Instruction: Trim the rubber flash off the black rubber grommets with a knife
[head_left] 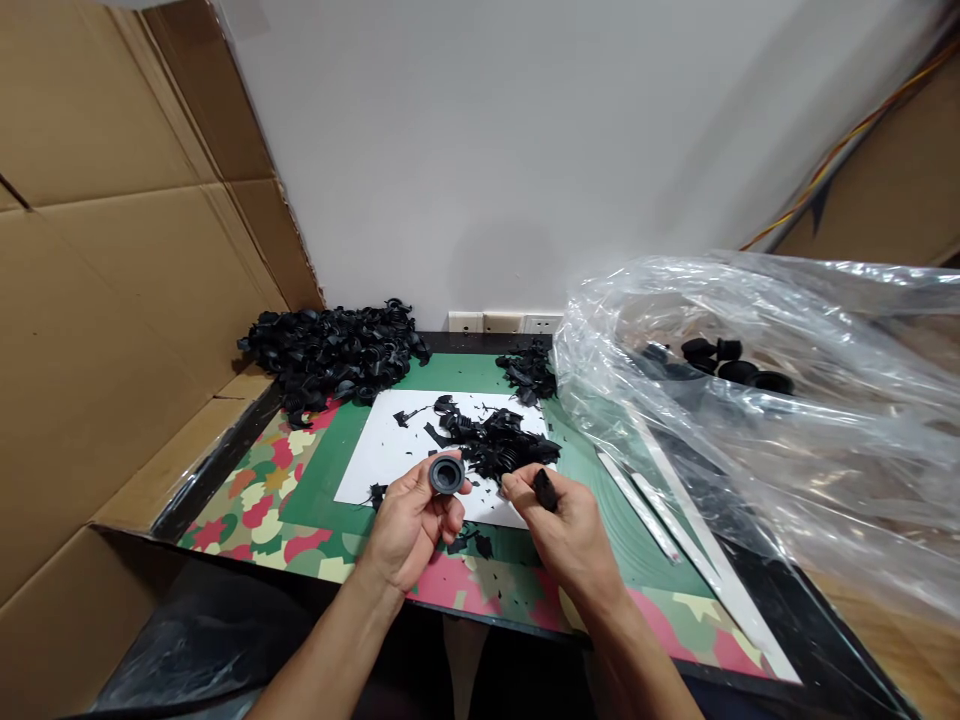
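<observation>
My left hand (415, 520) is closed on a round black rubber ring part (447, 475), held up with its hole facing me. My right hand (556, 520) is closed round a small black tool or handle (545, 490), close beside the ring. Both hands hover over the near edge of a white sheet (390, 450) that lies on a green cutting mat (330, 470). A heap of black trimmings (495, 440) lies on the sheet just beyond my fingers.
A large pile of black rubber parts (334, 350) lies at the back left. A clear plastic bag (757, 400) with more black parts (724, 362) fills the right side. Cardboard (112, 300) walls the left. White strips (645, 505) lie right of the mat.
</observation>
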